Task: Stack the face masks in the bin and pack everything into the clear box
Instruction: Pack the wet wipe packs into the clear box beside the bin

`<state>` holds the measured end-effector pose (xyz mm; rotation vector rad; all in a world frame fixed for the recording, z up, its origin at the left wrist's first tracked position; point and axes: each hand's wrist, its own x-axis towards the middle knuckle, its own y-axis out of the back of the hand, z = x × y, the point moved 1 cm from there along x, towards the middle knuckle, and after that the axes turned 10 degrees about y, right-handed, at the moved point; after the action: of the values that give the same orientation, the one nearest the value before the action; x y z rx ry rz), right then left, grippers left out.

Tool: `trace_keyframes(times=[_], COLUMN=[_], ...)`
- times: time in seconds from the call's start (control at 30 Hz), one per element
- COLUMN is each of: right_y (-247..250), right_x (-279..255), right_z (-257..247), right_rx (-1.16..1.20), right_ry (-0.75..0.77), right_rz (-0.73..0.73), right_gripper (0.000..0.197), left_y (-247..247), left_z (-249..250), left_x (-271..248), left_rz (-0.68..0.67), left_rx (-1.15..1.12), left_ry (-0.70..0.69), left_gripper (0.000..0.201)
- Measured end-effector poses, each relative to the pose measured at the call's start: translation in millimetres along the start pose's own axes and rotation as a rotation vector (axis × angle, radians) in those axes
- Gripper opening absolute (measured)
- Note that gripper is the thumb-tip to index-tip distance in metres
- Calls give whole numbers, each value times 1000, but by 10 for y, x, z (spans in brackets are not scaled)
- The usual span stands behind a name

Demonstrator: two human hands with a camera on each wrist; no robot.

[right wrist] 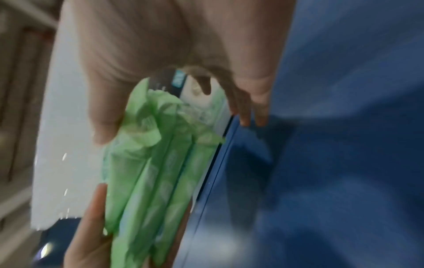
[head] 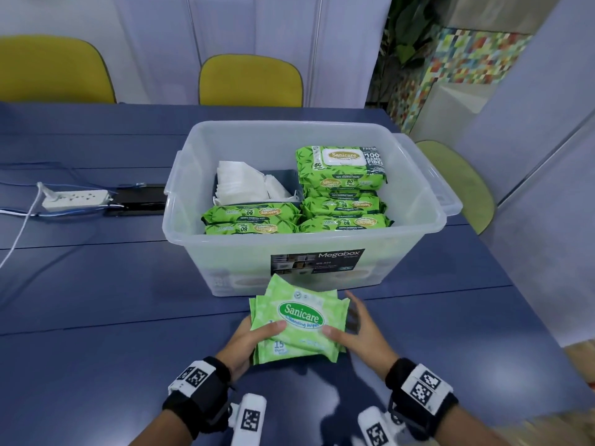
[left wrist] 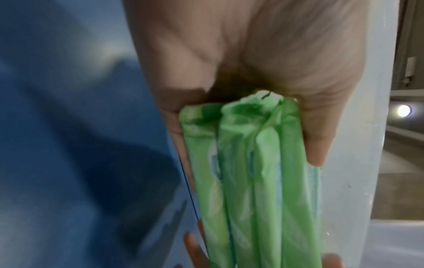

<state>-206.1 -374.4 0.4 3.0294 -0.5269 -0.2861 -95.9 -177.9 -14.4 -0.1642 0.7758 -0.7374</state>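
Just in front of the clear box (head: 244, 259), above the blue table (head: 96, 300), I hold a stack of small green Sanicare wipes packs (head: 299, 320) in both hands. My left hand (head: 257, 339) grips the stack's left end, thumb on top and fingers underneath. My right hand (head: 351, 329) holds the right end, its thumb on top and its fingers lying along the right edge. The wrist views show the packs (left wrist: 252, 172) (right wrist: 156, 172) edge-on. Inside the box, a grey bin (head: 283, 178) holds white face masks (head: 241, 181), with large green wipes packs (head: 341, 169) beside it.
A white power strip (head: 75, 199) with cables and a black device (head: 138, 199) lie on the table to the left of the box. Yellow chairs (head: 251, 80) stand behind the table, and a green chair (head: 457, 181) stands at its right.
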Motion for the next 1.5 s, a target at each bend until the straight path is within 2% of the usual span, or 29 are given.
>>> trace_keyframes(times=[0.03,0.1,0.17,0.23,0.33,0.5,0.63,0.7,0.77,0.87,0.97,1.13,1.27,1.37,1.5], right_y=[-34,-83,-75,-24,63,8,-24,-14,-16,2,62,90,196,360,519], right_x=[-29,-75,-99,-101,-73,-32,13,25,25,23,19,12,-26,-88,-224], right_z=[77,135,138,174,329,491,543,558,575,569,555,595,365,-47,-854], right_rx=[148,252,220,171,105,-23,-36,-57,-116,-146,-112,-100,-107,-81,-48], right_ry=[-48,-82,-59,-17,56,127,133,136,132,124,95,93,104,179,299], right_rz=[-39,-123,-135,-92,2,64,44,11,-16,16,44,18,-35,-82,-185], right_gripper=[116,98,78,65,71,72,91,99,92,65,61,62,66,69,78], left_y=[-20,-69,-115,-124,-84,-119,-182,-167,-162,-135,-135,-172,-246,-426,-740], left_z=[3,6,13,25,60,-75,-195,-268,-329,-325,-270,-289,-36,318,817], left_x=[5,29,48,82,150,286,385,436,465,472,469,429,286,13,-522], left_rz=[-21,-78,-133,-154,-97,-67,-102,-95,-54,45,93,93,66,29,-5], left_rx=[1,16,65,177,350,517,614,653,711,736,714,705,804,830,731], left_ry=[-3,-2,-3,-28,-102,-179,-207,-217,-250,-292,-303,-270,-259,-372,-544], left_gripper=[97,91,78,76,90,90,110,114,109,84,67,68,68,66,68])
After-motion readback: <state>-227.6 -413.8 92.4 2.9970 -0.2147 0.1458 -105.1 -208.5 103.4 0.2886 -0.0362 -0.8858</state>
